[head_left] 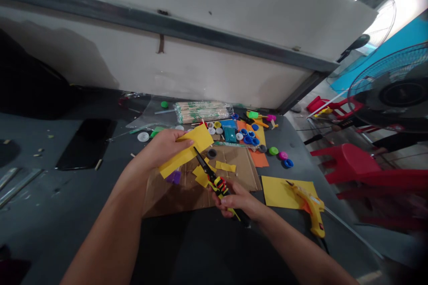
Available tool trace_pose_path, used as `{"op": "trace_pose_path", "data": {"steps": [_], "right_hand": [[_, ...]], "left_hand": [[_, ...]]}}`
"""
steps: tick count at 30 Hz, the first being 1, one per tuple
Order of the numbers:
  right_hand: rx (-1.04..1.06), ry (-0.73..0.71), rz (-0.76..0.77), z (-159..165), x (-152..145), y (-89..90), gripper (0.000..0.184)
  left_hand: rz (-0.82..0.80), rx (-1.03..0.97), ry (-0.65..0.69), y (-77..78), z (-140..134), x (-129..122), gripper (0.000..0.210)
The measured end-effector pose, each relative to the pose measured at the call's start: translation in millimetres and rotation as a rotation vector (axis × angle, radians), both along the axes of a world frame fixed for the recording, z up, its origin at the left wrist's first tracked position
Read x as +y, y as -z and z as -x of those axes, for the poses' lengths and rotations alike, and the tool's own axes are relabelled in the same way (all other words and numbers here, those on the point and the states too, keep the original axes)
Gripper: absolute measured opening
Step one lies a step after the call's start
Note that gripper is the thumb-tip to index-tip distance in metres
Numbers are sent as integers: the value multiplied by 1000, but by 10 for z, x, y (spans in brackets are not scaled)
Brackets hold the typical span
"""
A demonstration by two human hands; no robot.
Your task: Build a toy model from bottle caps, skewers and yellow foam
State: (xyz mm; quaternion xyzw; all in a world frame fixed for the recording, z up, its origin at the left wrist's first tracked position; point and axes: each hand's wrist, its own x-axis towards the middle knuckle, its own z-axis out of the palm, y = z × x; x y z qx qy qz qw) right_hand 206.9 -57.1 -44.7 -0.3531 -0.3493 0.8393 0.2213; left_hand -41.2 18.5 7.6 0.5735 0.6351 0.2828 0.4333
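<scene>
My left hand (169, 144) grips a yellow paper sheet (200, 137) by its left part, thumb on top. In my right hand (236, 200) is a pair of scissors (217, 182) with black blades and a black, yellow and red handle. The blade tips touch or overlap the lower edge of the sheet; whether they are parted I cannot tell. Beneath both hands lies a piece of brown cardboard (244, 169). Small yellow paper pieces (225, 166), a purple piece (174, 177) and a dark grey cap (211, 154) rest on it.
At right, a yellow glue gun (312, 207) lies partly on a yellow sheet (277, 191). Behind are wrapped wooden sticks (203, 111) and several bottle caps (288, 163). A black phone (86, 144) lies left. Beyond the table stand red chairs (354, 160) and a fan (401, 93).
</scene>
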Motion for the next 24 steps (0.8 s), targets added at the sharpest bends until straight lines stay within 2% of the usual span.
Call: {"op": "trace_pose_path", "data": {"steps": [18,24], "right_hand": [[-18,-22,-44,3,0,1,47],[6,-63,-76,-190,-87,3,52]], "left_hand": [[67,-6,47,-33,0,4,23],[39,39,17,-58,170,-11,27]]}}
